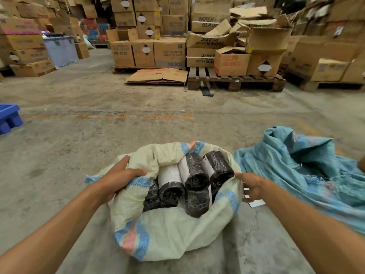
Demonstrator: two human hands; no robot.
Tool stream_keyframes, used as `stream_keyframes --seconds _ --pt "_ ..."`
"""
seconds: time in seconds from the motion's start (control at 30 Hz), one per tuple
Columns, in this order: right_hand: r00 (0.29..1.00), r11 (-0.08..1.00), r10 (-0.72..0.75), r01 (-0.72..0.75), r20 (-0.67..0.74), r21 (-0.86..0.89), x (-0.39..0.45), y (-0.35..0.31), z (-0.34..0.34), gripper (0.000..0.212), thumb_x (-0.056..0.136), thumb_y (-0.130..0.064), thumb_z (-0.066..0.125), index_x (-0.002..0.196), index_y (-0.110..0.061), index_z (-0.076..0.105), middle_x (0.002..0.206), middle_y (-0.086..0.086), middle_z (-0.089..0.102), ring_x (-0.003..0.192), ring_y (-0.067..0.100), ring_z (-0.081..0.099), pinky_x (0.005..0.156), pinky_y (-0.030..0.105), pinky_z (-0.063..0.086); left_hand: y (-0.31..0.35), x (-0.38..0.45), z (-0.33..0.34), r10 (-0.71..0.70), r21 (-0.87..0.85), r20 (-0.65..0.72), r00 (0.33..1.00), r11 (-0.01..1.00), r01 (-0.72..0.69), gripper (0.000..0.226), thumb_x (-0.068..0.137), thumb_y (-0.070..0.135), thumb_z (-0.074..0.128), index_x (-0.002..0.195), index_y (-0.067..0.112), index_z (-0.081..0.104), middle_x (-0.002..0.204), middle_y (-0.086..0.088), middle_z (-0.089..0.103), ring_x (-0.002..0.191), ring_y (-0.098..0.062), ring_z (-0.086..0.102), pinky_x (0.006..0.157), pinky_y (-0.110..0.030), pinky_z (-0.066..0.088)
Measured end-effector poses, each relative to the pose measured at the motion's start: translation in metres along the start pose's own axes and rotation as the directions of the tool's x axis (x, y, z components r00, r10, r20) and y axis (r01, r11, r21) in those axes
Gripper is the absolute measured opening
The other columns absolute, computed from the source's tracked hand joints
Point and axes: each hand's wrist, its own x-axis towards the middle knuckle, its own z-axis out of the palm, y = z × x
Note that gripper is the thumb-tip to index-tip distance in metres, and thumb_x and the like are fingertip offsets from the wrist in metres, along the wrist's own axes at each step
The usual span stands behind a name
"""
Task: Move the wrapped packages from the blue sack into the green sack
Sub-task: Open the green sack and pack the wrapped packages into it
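A pale green woven sack (173, 232) with blue and pink stripes stands open on the concrete floor in front of me. Several black wrapped packages (195, 180) with white labels stand upright inside it, packed side by side. My left hand (116, 178) grips the sack's left rim, fingers curled over the edge. My right hand (251, 186) pinches the right rim and holds it outward. The blue sack (308, 171) lies crumpled and flat on the floor to the right, with no package showing in it.
Stacked cardboard boxes on wooden pallets (235, 80) line the back of the warehouse. Flattened cardboard (158, 76) lies on the floor before them. A blue plastic pallet (8, 117) sits at the left edge. A small white label (256, 204) lies by my right hand.
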Motion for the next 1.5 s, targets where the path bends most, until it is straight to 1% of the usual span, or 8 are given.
stream_keyframes --seconds 0.17,0.33,0.5,0.6,0.73,0.87,1.0,1.5 --pt "0.992 0.991 -0.118 0.121 -0.051 0.05 -0.015 -0.018 -0.023 0.013 0.093 -0.01 0.064 0.101 -0.014 0.055 0.106 0.011 0.058 0.085 0.026 0.056 0.07 0.044 0.049 0.026 -0.006 0.012 0.199 0.164 -0.155 0.968 0.971 -0.173 0.031 0.083 0.014 0.07 0.108 0.019 0.054 0.104 -0.003 0.064 0.094 -0.025 0.062 0.083 -0.046 0.051" --pt "0.965 0.96 -0.26 0.254 0.042 0.114 -0.063 -0.058 -0.043 0.032 0.086 -0.002 0.071 0.116 -0.001 0.061 0.106 0.014 0.066 0.09 0.027 0.062 0.07 0.04 0.052 0.074 -0.01 0.014 0.076 -0.2 -0.142 0.987 0.974 -0.104 0.044 0.082 0.008 0.07 0.119 0.013 0.046 0.106 -0.014 0.061 0.087 -0.028 0.062 0.068 -0.038 0.052" --pt "0.897 0.895 -0.44 0.433 0.044 0.104 -0.111 -0.103 -0.071 0.015 0.086 -0.003 0.062 0.1 -0.003 0.067 0.099 0.021 0.066 0.083 0.028 0.064 0.073 0.037 0.052 0.104 -0.019 0.003 0.198 -0.117 -0.241 0.95 0.966 -0.231 0.031 0.08 -0.01 0.061 0.097 0.016 0.057 0.106 -0.019 0.062 0.083 -0.03 0.059 0.067 -0.038 0.048" --pt "0.681 0.736 -0.668 0.54 -0.301 -0.408 -0.132 -0.127 -0.087 0.02 0.075 0.0 0.064 0.095 0.0 0.069 0.093 0.02 0.069 0.08 0.03 0.064 0.067 0.037 0.054 0.128 -0.028 -0.005 0.449 0.336 -0.47 0.76 0.887 -0.317 0.016 0.074 -0.005 0.059 0.078 0.01 0.055 0.085 -0.013 0.063 0.076 -0.028 0.055 0.064 -0.034 0.04" --pt "0.442 0.534 -0.824 0.402 -0.353 -0.743 -0.19 -0.155 -0.107 0.018 0.088 -0.012 0.06 0.071 -0.008 0.057 0.077 0.01 0.06 0.077 0.026 0.057 0.065 0.032 0.044 0.173 -0.05 -0.024 0.553 0.521 -0.607 0.571 0.819 -0.24 0.032 0.073 0.0 0.059 0.095 0.021 0.053 0.087 -0.008 0.059 0.08 -0.029 0.05 0.069 -0.038 0.038" --pt "0.613 0.751 -0.66 0.545 -0.434 -0.373 -0.23 -0.167 -0.126 0.028 0.093 -0.03 0.053 0.097 -0.004 0.062 0.092 0.013 0.064 0.084 0.031 0.064 0.064 0.039 0.056 0.212 -0.06 -0.038 0.214 0.251 -0.604 0.767 0.965 -0.072 0.042 0.074 0.02 0.065 0.113 0.003 0.062 0.1 -0.02 0.066 0.091 -0.038 0.063 0.079 -0.043 0.053" --pt "0.831 0.84 -0.536 0.543 -0.147 0.01 -0.264 -0.161 -0.128 0.02 0.092 -0.029 0.056 0.105 -0.015 0.063 0.098 0.008 0.067 0.088 0.024 0.064 0.071 0.037 0.054 0.24 -0.084 -0.034 0.038 -0.015 -0.385 0.922 0.999 -0.047 0.024 0.085 0.017 0.068 0.103 0.004 0.057 0.082 -0.013 0.06 0.068 -0.025 0.058 0.06 -0.032 0.05" --pt "0.59 0.364 -0.797 0.639 -0.128 0.677 -0.342 -0.198 -0.157 0.044 0.091 -0.034 0.044 0.075 -0.008 0.075 0.082 0.01 0.071 0.077 0.024 0.072 0.075 0.036 0.057 0.342 -0.123 -0.039 0.349 -0.247 -0.304 0.887 0.87 -0.427 0.028 0.079 -0.001 0.063 0.105 0.008 0.059 0.097 -0.005 0.06 0.085 -0.018 0.058 0.066 -0.028 0.048"
